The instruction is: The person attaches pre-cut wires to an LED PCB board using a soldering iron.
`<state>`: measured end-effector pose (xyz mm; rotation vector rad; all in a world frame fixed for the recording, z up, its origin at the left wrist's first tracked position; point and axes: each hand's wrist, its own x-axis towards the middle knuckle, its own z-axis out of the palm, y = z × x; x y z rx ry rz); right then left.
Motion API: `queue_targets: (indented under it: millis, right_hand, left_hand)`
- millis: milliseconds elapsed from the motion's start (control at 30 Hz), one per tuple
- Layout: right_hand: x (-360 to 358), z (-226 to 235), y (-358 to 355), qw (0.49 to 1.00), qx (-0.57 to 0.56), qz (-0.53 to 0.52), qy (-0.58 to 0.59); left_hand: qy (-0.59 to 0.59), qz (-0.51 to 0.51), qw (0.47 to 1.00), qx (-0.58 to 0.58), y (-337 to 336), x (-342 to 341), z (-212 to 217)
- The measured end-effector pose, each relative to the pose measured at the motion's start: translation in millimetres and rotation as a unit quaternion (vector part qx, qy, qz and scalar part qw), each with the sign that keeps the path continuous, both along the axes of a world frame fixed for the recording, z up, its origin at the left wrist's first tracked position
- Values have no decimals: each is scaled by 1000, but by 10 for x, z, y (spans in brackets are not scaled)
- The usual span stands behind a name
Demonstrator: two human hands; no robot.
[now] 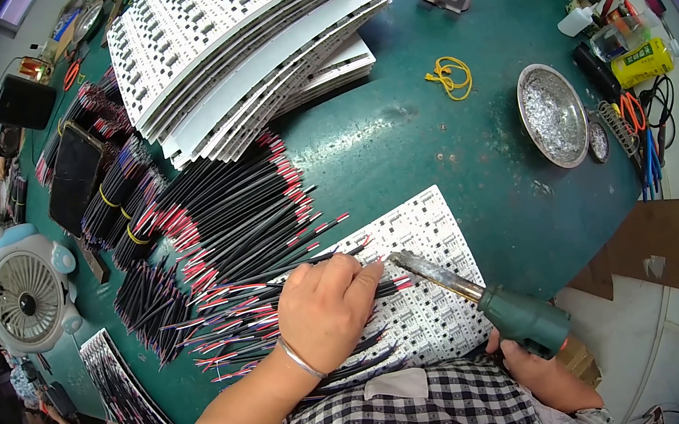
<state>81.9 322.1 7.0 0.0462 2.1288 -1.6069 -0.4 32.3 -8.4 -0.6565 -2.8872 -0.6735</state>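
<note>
My left hand [326, 307] is closed above a white circuit board [434, 226], its thumb and forefinger pinched on a thin black wire that they mostly cover. Close to those fingertips lies the metal tip of a soldering iron [526, 318] with a green handle. My right hand [532, 362] grips that handle from below, partly hidden by it. Several black wires [283, 304] with red and white ends rest across the board, some under my left hand. More loose black wires [245, 198] spread over the table beyond it.
Tall stacks of white circuit boards [251, 45] stand at the back. To the right are a metal bowl [552, 114] of silvery bits and a yellow cord [450, 78]. A small fan [24, 289] and bundled wires [105, 202] sit left. Tools and bottles line the right edge.
</note>
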Motion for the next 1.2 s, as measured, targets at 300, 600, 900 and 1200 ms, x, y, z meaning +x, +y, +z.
queue_targets:
  millis: [300,600,900,1200]
  right_hand:
    - [75,-28,43,996,-62,-54,-25]
    - [59,13,-38,994,-75,-70,-45]
    - [101,-93,40,998,-9,-27,50]
    - [211,-186,54,975,-150,-119,111]
  left_hand:
    - [3,-13,1000,23,-12,-28,-15]
    - [15,-35,999,38,-34,-65,-42]
    - [18,-44,998,28,-25,-69,-34]
    - [-7,-31,997,76,-42,-19,95]
